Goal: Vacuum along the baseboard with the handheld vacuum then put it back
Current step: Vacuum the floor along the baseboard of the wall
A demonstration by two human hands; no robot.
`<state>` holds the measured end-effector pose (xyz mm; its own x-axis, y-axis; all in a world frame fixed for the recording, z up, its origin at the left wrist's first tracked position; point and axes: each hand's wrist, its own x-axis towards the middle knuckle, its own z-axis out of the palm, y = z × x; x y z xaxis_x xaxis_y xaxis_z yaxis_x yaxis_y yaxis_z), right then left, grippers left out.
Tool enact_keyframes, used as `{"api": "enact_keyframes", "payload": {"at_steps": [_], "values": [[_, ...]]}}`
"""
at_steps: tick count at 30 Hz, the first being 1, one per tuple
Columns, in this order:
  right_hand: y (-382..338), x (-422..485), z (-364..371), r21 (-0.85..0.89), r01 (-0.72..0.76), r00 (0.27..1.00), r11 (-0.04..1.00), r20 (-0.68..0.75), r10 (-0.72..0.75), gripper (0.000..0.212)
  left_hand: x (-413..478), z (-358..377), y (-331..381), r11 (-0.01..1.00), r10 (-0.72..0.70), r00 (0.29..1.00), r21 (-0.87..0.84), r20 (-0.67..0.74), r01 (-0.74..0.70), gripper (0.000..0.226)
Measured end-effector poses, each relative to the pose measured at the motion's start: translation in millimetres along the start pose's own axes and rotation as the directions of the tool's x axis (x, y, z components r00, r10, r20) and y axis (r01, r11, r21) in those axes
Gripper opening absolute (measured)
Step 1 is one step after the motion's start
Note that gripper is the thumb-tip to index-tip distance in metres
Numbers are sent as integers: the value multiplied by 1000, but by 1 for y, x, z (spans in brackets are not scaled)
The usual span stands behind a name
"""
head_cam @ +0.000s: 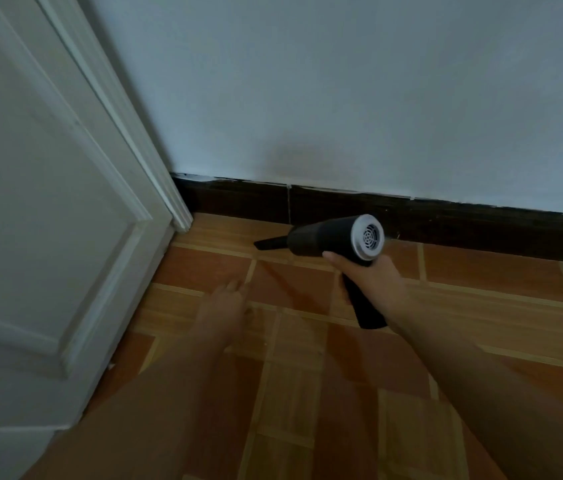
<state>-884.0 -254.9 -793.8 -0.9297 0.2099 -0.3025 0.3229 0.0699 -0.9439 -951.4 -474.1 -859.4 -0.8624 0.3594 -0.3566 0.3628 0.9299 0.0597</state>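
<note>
**Handheld vacuum held low beside the baseboard**

Gripping the black handle, the right hand [372, 278] is wrapped around the handheld vacuum [328, 242], thumb on the near side of the body and the other fingers mostly hidden behind the grip. The vacuum's dark barrel lies roughly level, its silver vented rear cap [367, 236] turned toward the camera and its narrow black nozzle [269, 243] pointing left, low over the floor and just in front of the baseboard [446, 223] — whether the tip touches the tile cannot be told. The bottom end of the handle juts out below the palm.

The left hand [223, 306] reaches forward over the tiled floor [307, 393], fingers loosely spread and holding nothing; it is blurred, and contact with the floor is unclear. Both forearms run off the lower edge of the view.

The baseboard is dark, with a vertical seam near the nozzle and chipped pale paint along its top — above it rises a plain pale wall [342, 98]. At left a white panelled door [31, 202] and its frame [155, 174] are cut off by the edge. The light is dim.
</note>
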Motion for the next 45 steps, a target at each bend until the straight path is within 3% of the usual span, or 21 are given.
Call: {"api": "enact_keyframes", "payload": {"at_steps": [4, 13, 16, 21, 24, 28, 39, 45], "values": [[4, 12, 23, -123, 87, 996, 989, 7, -87, 25, 4, 7, -8, 995, -29, 999, -93, 46, 33, 54], [9, 33, 51, -367, 173, 976, 914, -64, -210, 51, 10, 19, -25, 995, -61, 996, -71, 60, 65, 49], [9, 42, 56, -510, 195, 971, 838, -19, -238, 51, 11, 25, -32, 992, -94, 994, -85, 48, 98, 47], [11, 50, 69, -699, 250, 967, 670, 143, -212, 55, 10, 31, -34, 982, -152, 976, -89, 157, 167, 57], [16, 54, 76, -736, 257, 966, 626, 198, -164, 70, 9, 32, -34, 988, -141, 976, -43, 166, 150, 60], [26, 62, 80, -719, 306, 952, 624, 220, -212, 79, 9, 31, -36, 990, -137, 976, 12, 167, 137, 58], [44, 81, 89, -740, 327, 942, 588, 204, -268, 77, 7, 33, -33, 990, -137, 975, 67, 176, 127, 63], [45, 73, 85, -803, 301, 943, 514, 170, -287, 73, 9, 31, -32, 987, -158, 971, 34, 178, 154, 64]]}}
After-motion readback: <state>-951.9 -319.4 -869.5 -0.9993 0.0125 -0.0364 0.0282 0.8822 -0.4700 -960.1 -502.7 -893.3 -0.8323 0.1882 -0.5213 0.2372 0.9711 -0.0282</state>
